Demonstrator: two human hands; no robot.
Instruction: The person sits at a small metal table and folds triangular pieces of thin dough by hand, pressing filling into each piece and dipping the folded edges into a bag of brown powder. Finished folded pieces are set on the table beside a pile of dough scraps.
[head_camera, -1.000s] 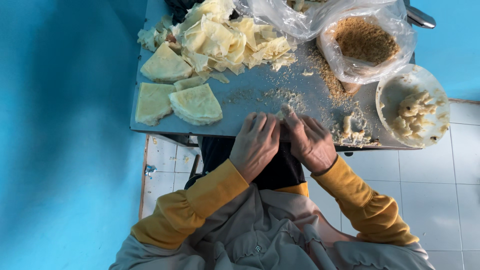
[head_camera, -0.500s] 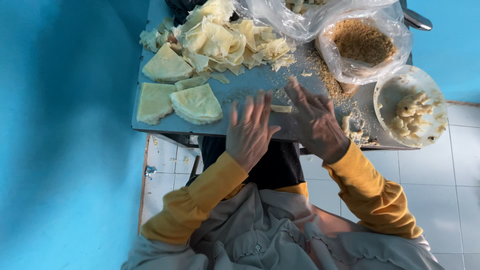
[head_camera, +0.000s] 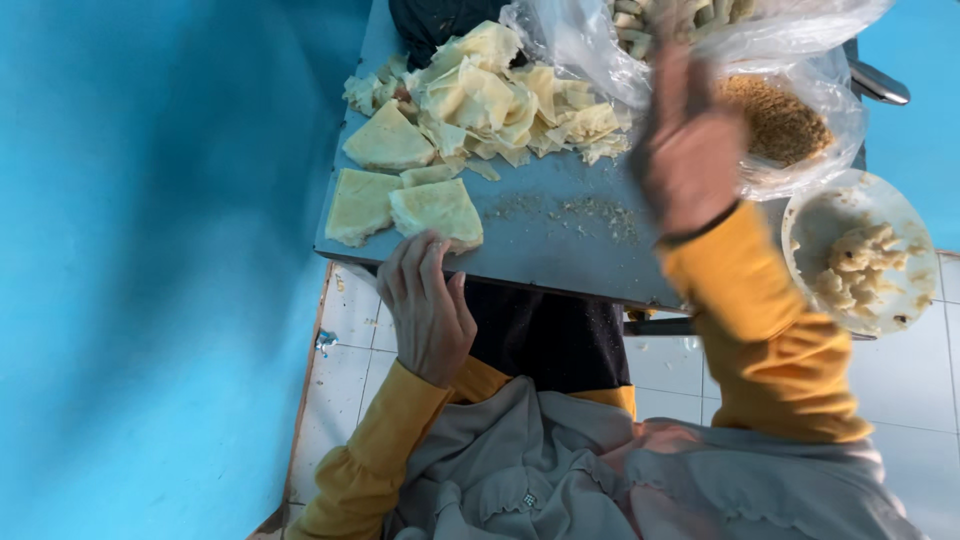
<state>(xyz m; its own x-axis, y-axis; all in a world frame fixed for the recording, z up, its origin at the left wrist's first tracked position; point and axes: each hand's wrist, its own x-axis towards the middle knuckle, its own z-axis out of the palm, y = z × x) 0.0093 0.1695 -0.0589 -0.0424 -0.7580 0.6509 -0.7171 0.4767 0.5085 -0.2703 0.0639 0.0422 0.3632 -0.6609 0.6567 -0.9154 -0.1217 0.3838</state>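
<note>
My left hand (head_camera: 428, 305) — open, fingertips on the folded wrapper (head_camera: 436, 210) at the board's (head_camera: 560, 250) near edge | my right hand (head_camera: 690, 150) — raised, blurred, grip unclear, crumb bag (head_camera: 780, 120) just beyond

Soft, even daylight lit the scene; the raised right hand (head_camera: 690, 150) was motion-blurred, and the blue wall (head_camera: 150, 250) lay in shade.
</note>
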